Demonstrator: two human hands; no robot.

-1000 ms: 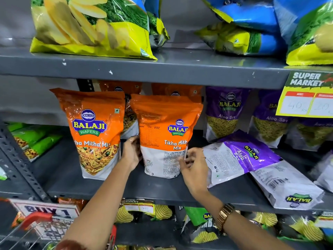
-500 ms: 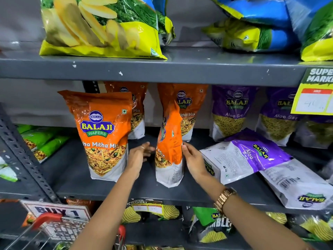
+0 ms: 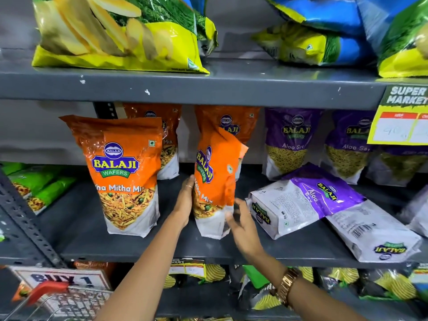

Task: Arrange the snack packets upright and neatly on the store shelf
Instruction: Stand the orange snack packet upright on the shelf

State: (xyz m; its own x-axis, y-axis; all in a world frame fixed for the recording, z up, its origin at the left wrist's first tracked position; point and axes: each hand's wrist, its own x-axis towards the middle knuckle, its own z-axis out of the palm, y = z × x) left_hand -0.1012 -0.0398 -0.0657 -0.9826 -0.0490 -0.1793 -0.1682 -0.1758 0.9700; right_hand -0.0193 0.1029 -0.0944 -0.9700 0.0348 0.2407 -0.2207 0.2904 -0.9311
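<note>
- Right hand (image 3: 240, 224), lower centre of frame: fingers spread fairly wide and motion-blurred, at the white bottom corner of the orange packet (image 3: 216, 181); whether they were actually touching it could not be confirmed.
- Left hand (image 3: 185, 202), just left of it: fingers extended, pressed flat against the packet's left edge, no enclosing grip.
- Orange packet, mid-frame, stood on the middle shelf (image 3: 162, 249), turned partly edge-on, top flap bent.
- Judged light, soft-walled, glossy and likely slippery; contents crushable. Best held low at both side seams.
- Purple packets (image 3: 324, 200), right of centre, lay flat and overlapping, not yet stood.
- Further orange packets stood behind.
</note>
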